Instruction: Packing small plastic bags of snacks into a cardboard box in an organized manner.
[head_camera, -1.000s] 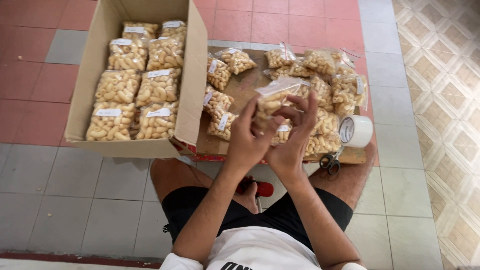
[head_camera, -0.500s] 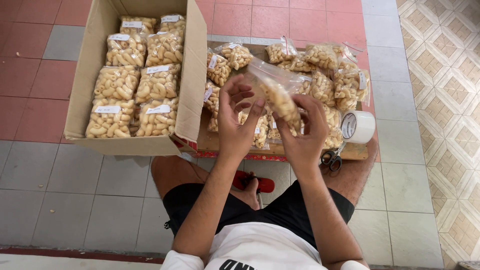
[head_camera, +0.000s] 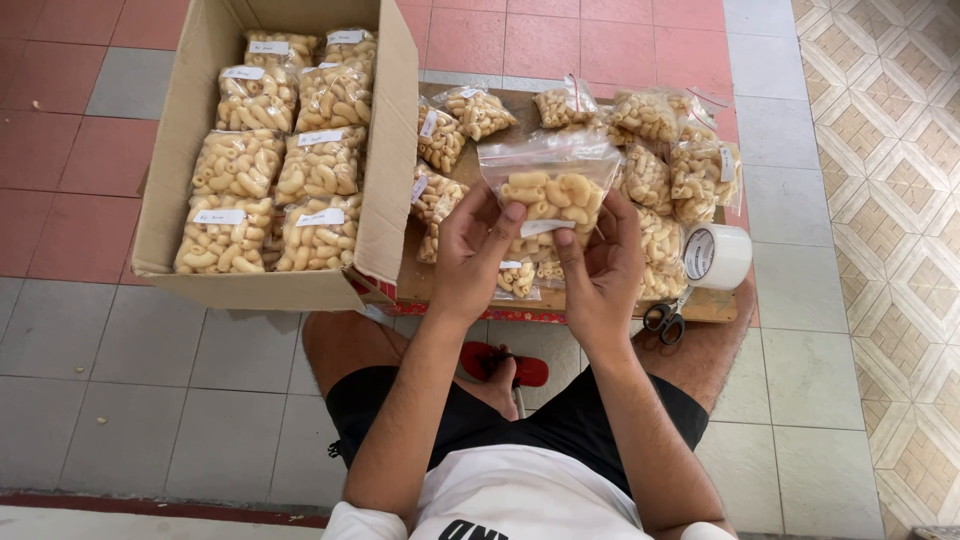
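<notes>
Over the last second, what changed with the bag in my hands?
The clear bag of pasta went from tilted, gripped mainly by the right hand, to upright and flat, facing you, with the left hand now pinching its lower edge too. The cardboard box, tape roll and scissors stayed put.

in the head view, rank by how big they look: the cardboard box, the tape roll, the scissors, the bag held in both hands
1. cardboard box
2. bag, though it is held closer to the camera
3. tape roll
4. scissors, partly hidden
</notes>
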